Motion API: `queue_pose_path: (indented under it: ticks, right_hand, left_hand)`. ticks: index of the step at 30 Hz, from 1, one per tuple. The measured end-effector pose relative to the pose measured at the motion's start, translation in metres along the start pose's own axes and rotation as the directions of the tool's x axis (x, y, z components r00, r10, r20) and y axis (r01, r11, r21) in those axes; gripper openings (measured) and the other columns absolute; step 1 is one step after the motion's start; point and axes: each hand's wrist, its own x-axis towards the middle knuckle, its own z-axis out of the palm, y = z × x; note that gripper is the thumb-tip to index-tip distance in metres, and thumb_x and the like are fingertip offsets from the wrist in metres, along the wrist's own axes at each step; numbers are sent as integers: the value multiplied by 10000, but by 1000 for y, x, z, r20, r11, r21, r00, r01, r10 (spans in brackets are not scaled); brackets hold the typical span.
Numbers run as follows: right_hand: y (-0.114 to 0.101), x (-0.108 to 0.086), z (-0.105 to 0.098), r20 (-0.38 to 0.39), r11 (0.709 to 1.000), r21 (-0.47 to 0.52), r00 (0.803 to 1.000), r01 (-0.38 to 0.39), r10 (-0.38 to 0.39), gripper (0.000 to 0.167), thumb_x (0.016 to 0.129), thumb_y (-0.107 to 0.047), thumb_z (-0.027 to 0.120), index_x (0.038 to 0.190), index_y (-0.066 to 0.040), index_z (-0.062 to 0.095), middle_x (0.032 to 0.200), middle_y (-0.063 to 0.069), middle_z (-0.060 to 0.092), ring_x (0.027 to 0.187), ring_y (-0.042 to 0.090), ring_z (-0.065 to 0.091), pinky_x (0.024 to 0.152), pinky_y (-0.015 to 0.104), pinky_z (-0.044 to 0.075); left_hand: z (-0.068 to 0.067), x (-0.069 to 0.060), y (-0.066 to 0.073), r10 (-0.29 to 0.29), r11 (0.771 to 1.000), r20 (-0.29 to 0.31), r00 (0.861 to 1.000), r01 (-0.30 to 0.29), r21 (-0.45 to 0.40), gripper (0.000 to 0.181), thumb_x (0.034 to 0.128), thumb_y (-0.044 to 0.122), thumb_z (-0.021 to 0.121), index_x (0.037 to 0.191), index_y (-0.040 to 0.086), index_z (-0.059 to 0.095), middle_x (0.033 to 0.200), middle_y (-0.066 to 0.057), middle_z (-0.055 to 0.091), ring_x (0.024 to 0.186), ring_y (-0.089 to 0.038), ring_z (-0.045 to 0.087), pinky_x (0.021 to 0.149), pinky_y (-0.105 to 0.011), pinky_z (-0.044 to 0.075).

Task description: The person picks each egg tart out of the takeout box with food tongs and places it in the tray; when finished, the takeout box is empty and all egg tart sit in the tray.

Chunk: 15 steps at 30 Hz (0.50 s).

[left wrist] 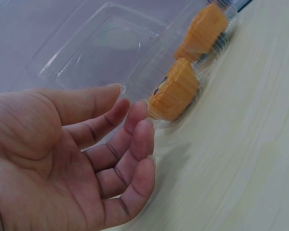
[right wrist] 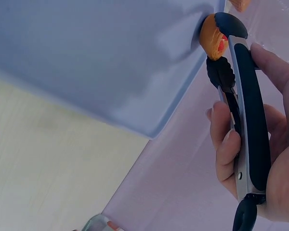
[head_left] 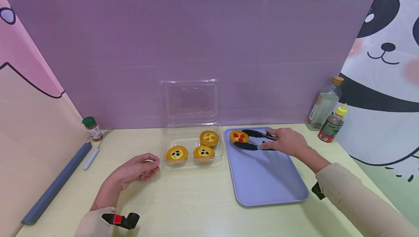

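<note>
In the head view my right hand grips black-tipped tongs, whose tips lie at both sides of a tart with red pieces over the tray's back left corner. The right wrist view shows the hand round the tongs and the tart at their tips. At the left front corner of the clear container, my left hand has its fingertips at the edge, fingers loosely bent; whether it grips the edge I cannot tell. Several tarts lie in the container, its lid raised.
The purple tray lies right of the container. Two bottles stand at the back right. On the left are a green-capped jar, a fork with a pale handle and a long blue-grey bar.
</note>
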Motion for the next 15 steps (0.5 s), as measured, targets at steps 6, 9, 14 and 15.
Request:
queue_pose_path:
  ticks: [6, 9, 14, 15]
  right_hand:
    - [3, -1, -1, -6, 1000, 6, 1000, -4, 4, 880, 765, -701, 716, 1461, -195, 529, 760, 25, 642, 808, 190, 618, 481, 329, 376]
    - [4, -1, -1, -8, 1000, 9, 1000, -6, 6, 885, 759, -706, 718, 1459, -197, 532, 814, 36, 664, 821, 196, 620, 481, 329, 380]
    - [3, -1, -3, 3, 999, 23, 1000, -24, 24, 912, 745, -719, 722, 1466, -198, 521, 722, 15, 604, 737, 172, 573, 475, 328, 352]
    - [3, -1, -4, 4, 999, 27, 1000, -26, 26, 917, 743, -720, 722, 1468, -196, 519, 706, 19, 592, 725, 172, 566, 476, 327, 345]
  left_hand:
    - [-1, 1, -1, -3, 1000, 6, 1000, 3, -3, 351, 1029, 249, 559, 1249, -19, 510, 1009, -56, 666, 872, -179, 618, 787, -316, 521]
    - [-1, 0, 0, -2, 1000, 8, 1000, 2, -1, 351, 1030, 249, 559, 1249, -20, 508, 1007, -54, 662, 871, -177, 618, 785, -314, 520]
    - [-1, 1, 0, 0, 1000, 11, 1000, 0, 0, 352, 1031, 250, 556, 1251, -21, 506, 1010, -54, 661, 873, -176, 619, 787, -315, 522]
    - [-1, 1, 0, 1, 1000, 10, 1000, -1, 0, 351, 1031, 249, 556, 1250, -20, 507, 1009, -53, 661, 873, -175, 618, 786, -315, 522]
